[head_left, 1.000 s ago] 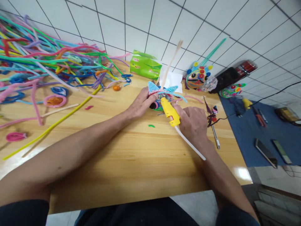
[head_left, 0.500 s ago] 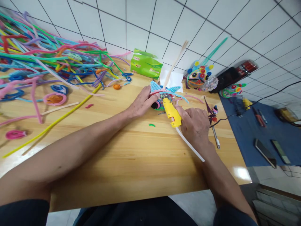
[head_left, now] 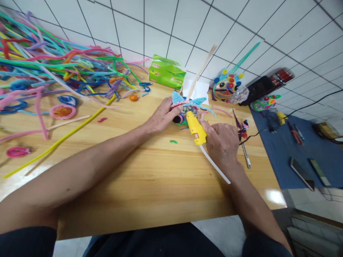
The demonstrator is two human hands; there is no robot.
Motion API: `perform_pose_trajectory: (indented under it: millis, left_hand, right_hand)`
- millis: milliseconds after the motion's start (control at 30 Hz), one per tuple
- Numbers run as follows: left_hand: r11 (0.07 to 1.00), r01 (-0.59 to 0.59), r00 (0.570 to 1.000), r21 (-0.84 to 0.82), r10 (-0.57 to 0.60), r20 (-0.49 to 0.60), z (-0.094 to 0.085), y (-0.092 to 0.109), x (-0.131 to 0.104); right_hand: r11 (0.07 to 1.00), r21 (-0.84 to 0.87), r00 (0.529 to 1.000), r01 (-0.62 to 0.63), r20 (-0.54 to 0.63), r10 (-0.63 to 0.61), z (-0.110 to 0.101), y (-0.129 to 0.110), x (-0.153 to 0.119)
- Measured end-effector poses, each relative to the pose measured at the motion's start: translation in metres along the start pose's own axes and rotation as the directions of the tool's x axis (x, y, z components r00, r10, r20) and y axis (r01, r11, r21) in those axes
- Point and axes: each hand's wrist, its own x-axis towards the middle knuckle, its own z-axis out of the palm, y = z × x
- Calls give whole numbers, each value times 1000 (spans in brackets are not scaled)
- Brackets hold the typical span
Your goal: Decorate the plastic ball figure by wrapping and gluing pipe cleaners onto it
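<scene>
My right hand (head_left: 223, 141) is wrapped round a yellow hot glue gun (head_left: 196, 129), with a white glue stick (head_left: 215, 165) trailing from its back end. The gun's front end is at a small pipe-cleaner craft figure (head_left: 184, 107) with light-blue ears, a round dark eye and tall pale stems (head_left: 199, 73) rising from it. My left hand (head_left: 160, 116) grips the figure's left side, thumb in front. The nozzle tip is hidden against the figure. A short green pipe-cleaner piece (head_left: 173, 141) lies on the wood in front.
A heap of coloured pipe cleaners (head_left: 66, 67) covers the table's left back. Behind the figure stand a green tissue pack (head_left: 166, 73) and a decorated craft figure (head_left: 227, 86). A pen (head_left: 245, 156) lies right of my hand. Phones (head_left: 302, 174) rest on the blue cloth (head_left: 281, 150).
Almost nothing differs. The glue stick's tail has shifted very slightly left, and both hands keep their places on the figure and the glue gun.
</scene>
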Motion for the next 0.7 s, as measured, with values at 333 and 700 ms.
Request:
perform_pose_trajectory:
  millis: [333, 700]
  left_hand:
    - [999, 28, 1000, -15, -28, -5, -2, 0, 0]
    - [1000, -2, 1000, -14, 1, -25, 1, -6, -1]
  right_hand:
    - [998, -55, 999, -28, 20, 29, 0, 3, -3]
    - [998, 32, 997, -52, 56, 50, 4, 1, -6]
